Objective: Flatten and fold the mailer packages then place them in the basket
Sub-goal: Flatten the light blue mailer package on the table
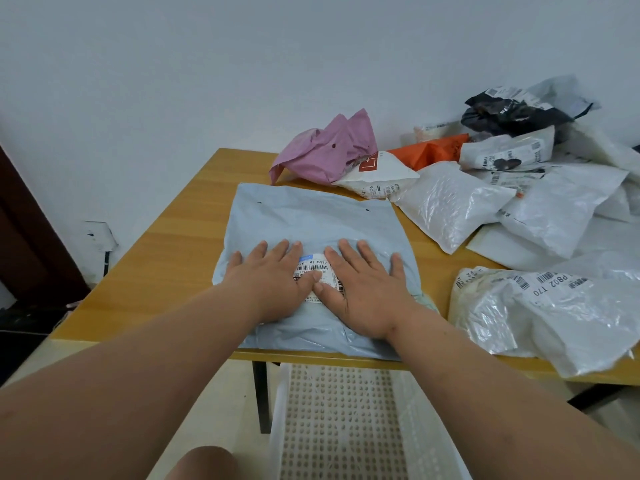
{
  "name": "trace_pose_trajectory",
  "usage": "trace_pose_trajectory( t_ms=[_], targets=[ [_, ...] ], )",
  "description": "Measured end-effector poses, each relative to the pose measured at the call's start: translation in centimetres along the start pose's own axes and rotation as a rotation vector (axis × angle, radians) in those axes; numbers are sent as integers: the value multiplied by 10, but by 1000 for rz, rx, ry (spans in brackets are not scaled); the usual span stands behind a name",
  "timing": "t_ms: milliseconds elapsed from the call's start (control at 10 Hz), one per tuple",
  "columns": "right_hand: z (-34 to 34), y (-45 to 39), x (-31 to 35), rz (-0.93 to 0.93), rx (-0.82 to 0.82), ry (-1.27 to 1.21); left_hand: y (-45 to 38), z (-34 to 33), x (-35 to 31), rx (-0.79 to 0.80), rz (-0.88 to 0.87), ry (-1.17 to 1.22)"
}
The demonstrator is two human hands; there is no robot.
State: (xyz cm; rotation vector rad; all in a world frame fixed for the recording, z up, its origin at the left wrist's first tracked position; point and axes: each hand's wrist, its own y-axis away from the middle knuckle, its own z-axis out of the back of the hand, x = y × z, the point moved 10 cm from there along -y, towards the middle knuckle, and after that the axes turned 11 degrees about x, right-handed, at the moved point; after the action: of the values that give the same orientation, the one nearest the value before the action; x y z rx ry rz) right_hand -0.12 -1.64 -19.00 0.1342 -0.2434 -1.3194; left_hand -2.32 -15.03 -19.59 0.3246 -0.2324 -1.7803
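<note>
Right now both palms press flat on the grey mailer [311, 216], which lies spread on the table [166, 244] at its near edge, directly above the basket [343, 420] on the floor below. The left hand [273, 282] and right hand [363, 289] sit side by side over the shipping label [313, 266], thumbs almost touching, fingers straight and splayed; neither grips anything. This looks like the flattening step, with folding not yet begun. To do it well, the hands would best sweep outward from the middle toward the side edges and then toward the far edge, driving trapped air out through the open end rather than just pushing down in one spot. The far half looks smoother than the near part, where creases bunch under the wrists, so that zone needs a pass too. Thin plastic film slides easily on wood, so one hand should anchor while the other strokes. The near edge hangs close to the table's lip; a hard pull toward the body could drag it off. A heap of unfolded mailers [540, 216] waits at the right, just beside the grey one.
</note>
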Motion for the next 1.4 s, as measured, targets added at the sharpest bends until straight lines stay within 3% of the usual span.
trace_pose_trajectory(
  t_ms=[800, 1000, 1100, 1200, 1300, 1400],
  targets=[
    [1, 4, 2, -1, -40, 5, 0, 0, -1, 1, 5, -4],
    [1, 6, 3, 5, 24, -15, 10, 5, -2, -81, -15, 21],
    [19, 5, -3, -1, 15, -84, 12, 8, 0, 13, 0, 3],
    [46, 5, -20, -84, -119, -153, 9, 22, -2, 74, 23, -69],
    [46, -4, -28, -159, -91, -48, -1, 43, -8, -44, 6, -96],
    [23, -18, -28, -156, 72, -8, -16, 36, -2, -6, 7, -29]
  ],
)
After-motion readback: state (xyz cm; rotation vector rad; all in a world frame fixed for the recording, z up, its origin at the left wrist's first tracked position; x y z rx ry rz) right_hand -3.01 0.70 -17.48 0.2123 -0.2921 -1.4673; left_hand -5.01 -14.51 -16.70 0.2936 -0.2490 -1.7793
